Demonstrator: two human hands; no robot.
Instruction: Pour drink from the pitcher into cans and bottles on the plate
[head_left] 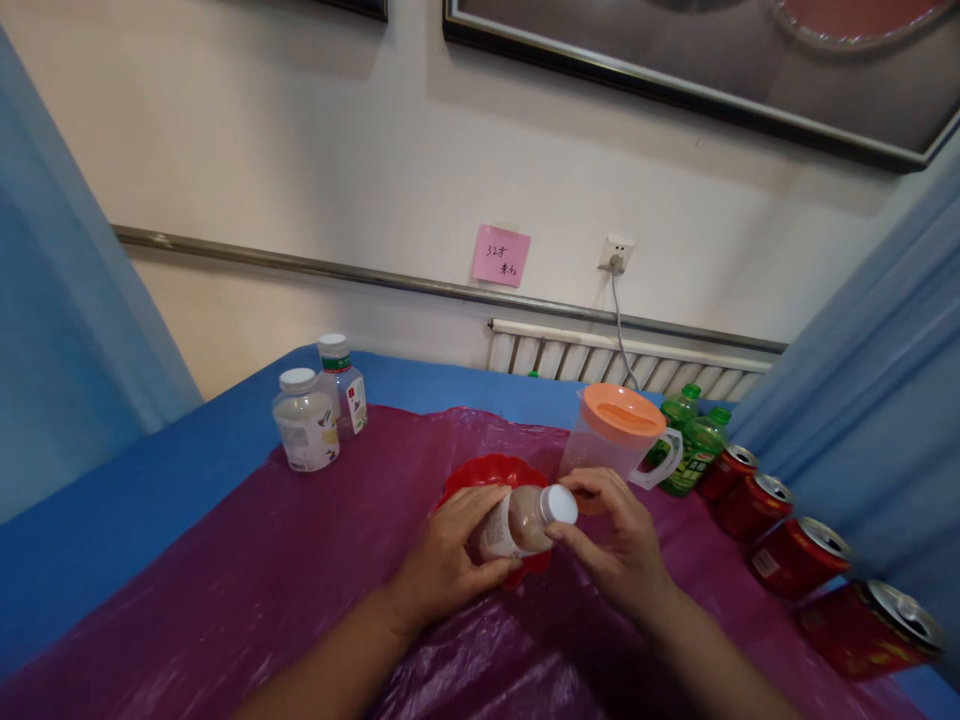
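Note:
A clear bottle [517, 522] with a pale label and a white cap [561, 504] lies tilted in my left hand [450, 555], whose fingers wrap round its body. My right hand [619, 540] has its thumb and index finger at the two sides of the white cap. Beneath the bottle sits a red scalloped bowl [491, 470], partly hidden by the bottle and my left hand. Just behind my right hand stands a clear pitcher [589, 450] with an orange lid [622, 413].
Two white-capped bottles [306, 425] [349, 390] stand at the left. Green bottles [697, 450] and several red cans [799, 560] line the right side. Purple plastic [300, 560] covers the blue table [75, 530]; a radiator [570, 355] is behind.

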